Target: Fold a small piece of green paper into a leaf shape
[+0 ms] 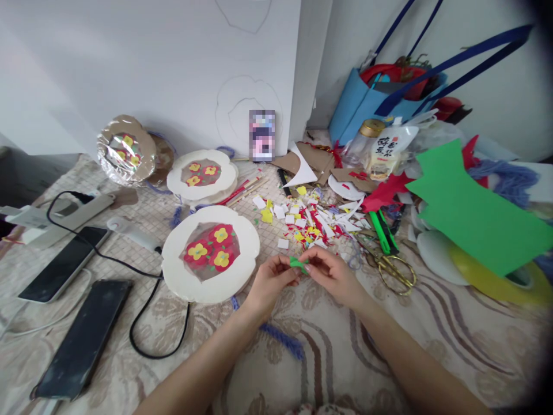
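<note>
A small green paper piece is pinched between both my hands above the patterned cloth. My left hand grips its left end and my right hand grips its right end. Just left of my hands lies a white scalloped plate decorated with red and yellow paper flowers. Beyond my fingers is a heap of paper scraps in white, yellow and red.
Gold scissors and a green utility knife lie to the right, near a green paper sheet and yellow tape roll. Two more decorated plates stand behind. Two phones, a power strip and a black cable occupy the left. A blue bag sits at the back.
</note>
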`<state>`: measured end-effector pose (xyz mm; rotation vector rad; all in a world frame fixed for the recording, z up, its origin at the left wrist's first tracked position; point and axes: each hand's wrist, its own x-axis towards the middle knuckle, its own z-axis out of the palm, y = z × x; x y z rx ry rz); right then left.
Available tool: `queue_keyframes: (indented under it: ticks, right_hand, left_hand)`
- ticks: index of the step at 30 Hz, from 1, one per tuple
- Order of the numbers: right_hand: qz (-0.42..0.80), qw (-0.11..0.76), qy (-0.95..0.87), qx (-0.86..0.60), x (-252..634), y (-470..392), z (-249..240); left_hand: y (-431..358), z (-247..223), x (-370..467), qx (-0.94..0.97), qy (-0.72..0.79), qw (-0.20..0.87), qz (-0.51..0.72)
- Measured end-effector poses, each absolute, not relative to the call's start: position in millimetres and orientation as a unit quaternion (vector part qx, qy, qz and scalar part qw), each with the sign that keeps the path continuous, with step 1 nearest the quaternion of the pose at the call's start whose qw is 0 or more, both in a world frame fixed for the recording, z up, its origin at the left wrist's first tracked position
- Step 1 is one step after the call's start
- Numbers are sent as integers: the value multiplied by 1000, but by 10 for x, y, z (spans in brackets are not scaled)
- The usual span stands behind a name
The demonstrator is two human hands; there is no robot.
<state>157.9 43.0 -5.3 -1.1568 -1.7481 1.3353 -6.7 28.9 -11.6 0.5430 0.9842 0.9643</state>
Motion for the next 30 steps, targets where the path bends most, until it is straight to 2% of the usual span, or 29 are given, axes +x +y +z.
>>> queue_keyframes:
  ticks: [11,20,30]
  right_hand:
    - [461,326,-718,-408,1622,464,-47]
    - [572,370,-578,-448,1563,439,-68]
    - [585,356,-544,-484,1550,430,-137]
  left_hand:
    - [291,-144,-89,183,408,781,436]
    - [289,-139,-51,233,444,726,470]
    - [281,-195,-30,239,426,730,479]
